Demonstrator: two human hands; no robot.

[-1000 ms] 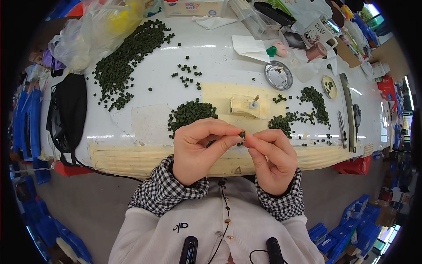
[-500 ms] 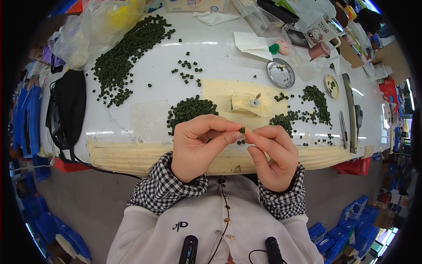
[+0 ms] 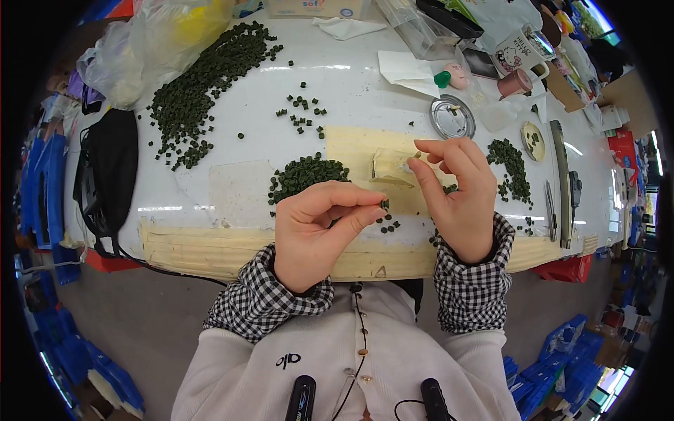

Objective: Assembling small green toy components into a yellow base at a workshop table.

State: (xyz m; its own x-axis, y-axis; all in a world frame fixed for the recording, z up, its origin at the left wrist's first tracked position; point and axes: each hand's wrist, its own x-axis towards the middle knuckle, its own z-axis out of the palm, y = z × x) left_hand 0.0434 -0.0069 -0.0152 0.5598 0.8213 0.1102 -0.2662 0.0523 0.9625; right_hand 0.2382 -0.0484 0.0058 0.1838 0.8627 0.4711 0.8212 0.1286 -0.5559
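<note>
My left hand (image 3: 312, 228) is closed in a pinch on a small dark green ribbed piece (image 3: 384, 204), held above the table's near edge. My right hand (image 3: 460, 189) is farther out, over a block wrapped in cream tape (image 3: 392, 168). Its thumb and forefinger are apart, on either side of a short stick (image 3: 418, 155) that stands up from the block; whether they touch it I cannot tell. Just past my left hand lies a pile of similar green pieces (image 3: 309, 175). A few loose pieces (image 3: 388, 226) lie between the hands. My right hand partly covers the block and other pieces.
A larger heap of green pieces (image 3: 189, 91) spreads at the far left, and another group (image 3: 512, 168) is at right. Beyond the block are a round metal lid (image 3: 451, 117) and white paper (image 3: 407, 72). Tweezers (image 3: 550, 210) and a long metal bar (image 3: 560, 182) lie at right.
My right hand has left the piece at my left fingertips and moved away and to the right, to the taped block. My left hand stays in place, still pinching the piece.
</note>
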